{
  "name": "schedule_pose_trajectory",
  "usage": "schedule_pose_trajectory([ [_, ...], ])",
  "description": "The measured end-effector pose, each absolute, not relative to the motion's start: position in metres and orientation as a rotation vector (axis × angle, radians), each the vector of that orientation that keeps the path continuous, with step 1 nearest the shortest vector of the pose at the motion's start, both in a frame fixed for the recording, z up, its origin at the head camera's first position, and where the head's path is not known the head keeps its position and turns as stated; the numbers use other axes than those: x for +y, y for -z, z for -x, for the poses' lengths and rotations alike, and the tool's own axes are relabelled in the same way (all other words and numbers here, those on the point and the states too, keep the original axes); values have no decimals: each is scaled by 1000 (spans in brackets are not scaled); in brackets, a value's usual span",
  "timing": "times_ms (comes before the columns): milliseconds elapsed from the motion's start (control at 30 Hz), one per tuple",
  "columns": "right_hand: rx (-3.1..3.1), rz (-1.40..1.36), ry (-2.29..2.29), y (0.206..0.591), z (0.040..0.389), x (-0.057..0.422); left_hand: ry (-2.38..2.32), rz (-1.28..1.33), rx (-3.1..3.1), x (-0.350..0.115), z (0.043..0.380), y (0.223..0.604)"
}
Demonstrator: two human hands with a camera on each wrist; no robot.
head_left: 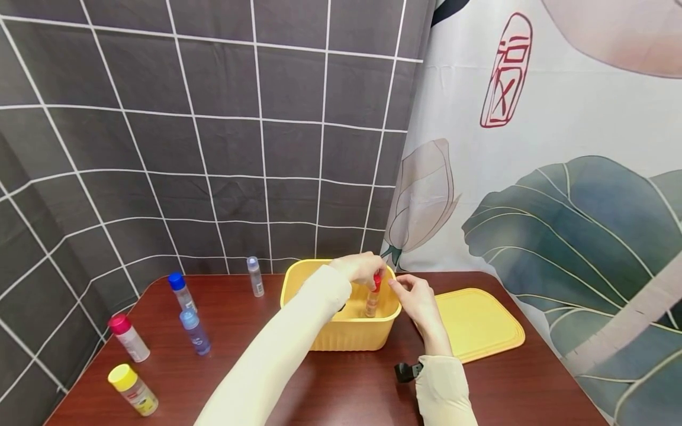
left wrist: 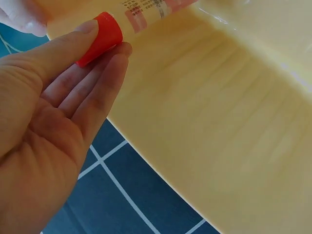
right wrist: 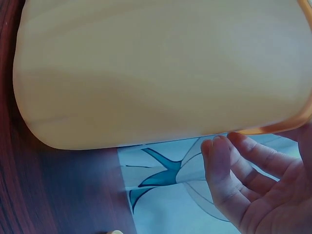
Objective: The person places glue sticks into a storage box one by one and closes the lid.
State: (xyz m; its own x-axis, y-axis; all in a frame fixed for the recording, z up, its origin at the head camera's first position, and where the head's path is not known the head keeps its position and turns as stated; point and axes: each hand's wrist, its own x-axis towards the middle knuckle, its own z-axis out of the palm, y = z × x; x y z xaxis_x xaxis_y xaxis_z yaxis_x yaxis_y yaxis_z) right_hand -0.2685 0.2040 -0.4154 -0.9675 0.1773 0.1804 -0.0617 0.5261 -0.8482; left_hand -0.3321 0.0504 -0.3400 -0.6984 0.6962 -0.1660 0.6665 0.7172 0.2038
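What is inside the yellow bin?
A red-capped bottle is at the right end of the bin, its top pinched by the left hand. The left sleeve covers part of the interior; anything behind it cannot be seen.

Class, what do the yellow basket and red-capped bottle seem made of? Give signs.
Yellow basket: probably lightly glossy plastic, from its moulded ribs and sheen.
Red-capped bottle: cap likely smooth plastic, being evenly coloured and opaque; transparent body, clear plastic or perhaps glass.

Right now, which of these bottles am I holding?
The red-capped bottle inside the yellow box: your left hand pinches its cap, while the five other bottles stand untouched on the table.
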Motion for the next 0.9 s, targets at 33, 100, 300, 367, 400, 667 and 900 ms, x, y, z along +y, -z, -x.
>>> schedule_pose_trajectory([
  [33,-2522,95,-1415,416,269,204,-188,-1080,2690,50,332,340],
  [100,-2521,92,-1412,416,269,204,-193,-1063,2686,50,331,340],
  [300,-2523,92,-1399,415,267,203,-194,-1039,2687,50,330,339],
  [367,-2522,92,-1399,414,267,203,-190,-1032,2691,50,331,339],
  [400,-2522,93,-1397,414,267,203,-187,-1031,2695,50,331,338],
  [667,-2524,88,-1416,415,267,202,-165,-1022,2699,48,329,337],
  [900,-2521,97,-1411,414,266,203,-212,-973,2688,44,323,329],
])
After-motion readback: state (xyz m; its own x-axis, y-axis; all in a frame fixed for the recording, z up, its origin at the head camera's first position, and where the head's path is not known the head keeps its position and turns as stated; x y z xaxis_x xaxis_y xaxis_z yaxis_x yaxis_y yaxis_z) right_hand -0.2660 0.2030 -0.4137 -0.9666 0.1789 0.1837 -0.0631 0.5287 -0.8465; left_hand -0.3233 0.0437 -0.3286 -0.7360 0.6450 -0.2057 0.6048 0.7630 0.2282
